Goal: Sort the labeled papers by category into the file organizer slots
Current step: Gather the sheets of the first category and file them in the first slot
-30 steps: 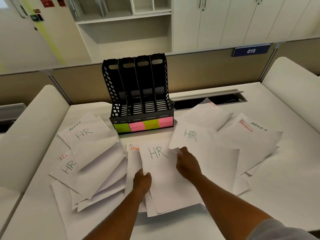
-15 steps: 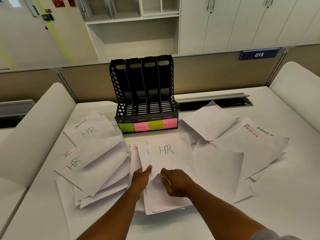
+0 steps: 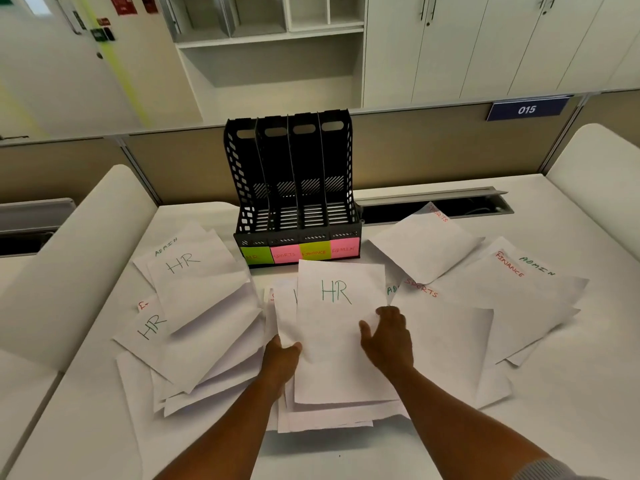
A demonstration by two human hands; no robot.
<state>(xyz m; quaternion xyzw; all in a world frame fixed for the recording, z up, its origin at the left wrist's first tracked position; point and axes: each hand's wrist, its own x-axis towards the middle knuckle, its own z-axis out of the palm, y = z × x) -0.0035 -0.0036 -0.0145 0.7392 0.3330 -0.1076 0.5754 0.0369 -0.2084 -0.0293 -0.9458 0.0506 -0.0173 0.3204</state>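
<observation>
White sheet (image 3: 341,327), "HR" in green, before the file organizer (image 3: 294,192).
Left hand (image 3: 282,358) pinches its left edge; right hand (image 3: 389,337) rests spread on its right.

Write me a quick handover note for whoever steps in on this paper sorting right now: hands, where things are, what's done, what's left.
Left hand grips the left edge of the middle stack.
Right hand rests open on the top HR sheet.
File organizer stands behind it; slots tagged HR, Sports, Finance, Admin look empty.
Done: nothing filed.
Left: the HR stack, the left pile and the right pile.
</observation>
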